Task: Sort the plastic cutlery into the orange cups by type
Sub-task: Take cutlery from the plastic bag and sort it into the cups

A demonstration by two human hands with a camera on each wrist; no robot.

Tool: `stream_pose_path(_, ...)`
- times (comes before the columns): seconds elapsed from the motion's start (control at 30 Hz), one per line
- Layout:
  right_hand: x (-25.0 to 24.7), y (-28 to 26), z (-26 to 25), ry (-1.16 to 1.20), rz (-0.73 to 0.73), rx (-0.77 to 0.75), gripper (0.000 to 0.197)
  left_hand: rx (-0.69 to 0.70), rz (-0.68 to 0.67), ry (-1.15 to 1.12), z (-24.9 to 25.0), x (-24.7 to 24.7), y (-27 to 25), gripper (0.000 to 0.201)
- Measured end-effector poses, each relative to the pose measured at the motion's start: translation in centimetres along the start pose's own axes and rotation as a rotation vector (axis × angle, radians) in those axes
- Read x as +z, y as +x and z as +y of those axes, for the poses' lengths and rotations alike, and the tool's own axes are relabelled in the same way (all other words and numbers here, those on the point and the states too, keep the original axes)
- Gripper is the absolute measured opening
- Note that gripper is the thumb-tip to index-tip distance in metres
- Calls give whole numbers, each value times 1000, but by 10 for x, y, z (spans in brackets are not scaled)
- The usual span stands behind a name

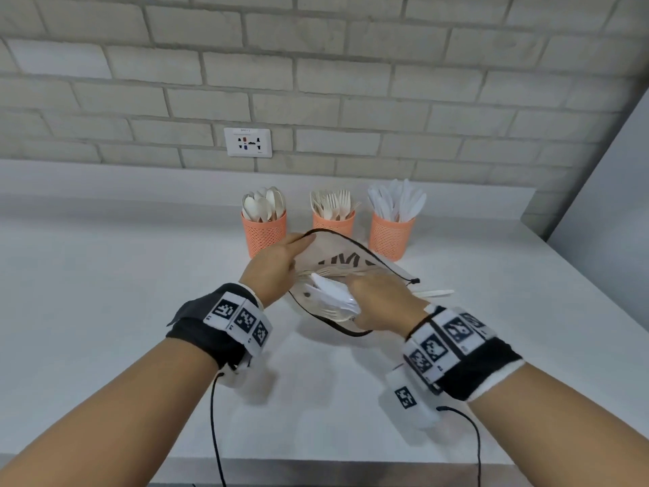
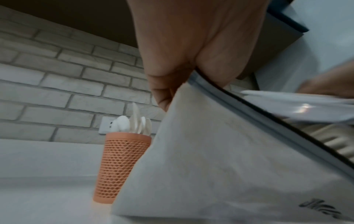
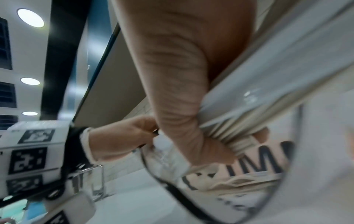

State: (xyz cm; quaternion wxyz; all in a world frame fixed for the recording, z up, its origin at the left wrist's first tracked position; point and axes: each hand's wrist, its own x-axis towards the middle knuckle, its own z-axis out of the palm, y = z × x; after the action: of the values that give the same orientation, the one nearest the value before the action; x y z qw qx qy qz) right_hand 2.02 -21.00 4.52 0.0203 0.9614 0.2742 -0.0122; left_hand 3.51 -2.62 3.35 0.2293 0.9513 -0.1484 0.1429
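Observation:
Three orange mesh cups stand in a row near the wall: one with spoons, one with forks, one with white knives. In front of them a pale cloth bag with a black drawstring rim lies open on the counter. My left hand pinches the bag's rim and holds it up. My right hand grips a bundle of mixed plastic cutlery at the bag's mouth; in the right wrist view its fingers curl round the bundle. More cutlery lies inside the bag.
A white counter runs to a brick wall with a socket. A cutlery handle sticks out on the counter right of the bag. A grey panel closes the right side. The counter's front edge is near me.

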Motion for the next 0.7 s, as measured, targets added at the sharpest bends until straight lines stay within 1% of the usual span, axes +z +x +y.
stream_pose_path(0.07,-4,-12,18,105,-28,-11,40,-40,3,-46,-8,-4,-1,55)
stream_pose_path(0.13,-9,-23,35,268,-45,6,49,-78,1,-122,-12,-4,-2,46)
stream_pose_path(0.2,-16,-32,48,543,3,8,51,-98,-14,-191,-14,2,-4,39)
stream_pose_path(0.27,-25,-38,55,806,93,-4,43,-99,-96,-239,-12,6,-5,38)
stream_pose_path(0.3,-30,-39,55,903,129,-14,39,-102,-192,-238,-11,8,-6,42)
stream_pose_path(0.33,-34,-39,55,979,163,-20,36,-107,-329,-185,-8,10,-7,47)
stream_pose_path(0.37,-39,-39,54,1037,197,-26,35,-112,-489,-80,-6,12,-7,51)
stream_pose_path(0.43,-44,-36,53,1121,266,-35,33,-161,-786,192,-2,17,-9,45)
stream_pose_path(0.47,-45,-34,53,1162,297,-34,32,-209,-887,277,0,18,-10,50)
stream_pose_path(0.5,-45,-31,54,1205,325,-28,32,-258,-943,307,2,19,-11,58)
stream_pose_path(0.53,-44,-28,55,1255,355,-19,29,-288,-961,316,4,19,-12,64)
stream_pose_path(0.6,-43,-20,58,1361,416,18,23,-260,-910,299,13,15,-9,65)
stream_pose_path(0.63,-42,-16,58,1407,437,40,22,-227,-848,266,19,11,-6,64)
stream_pose_path(0.7,-41,-8,57,1485,450,52,21,-162,-669,69,35,4,3,66)
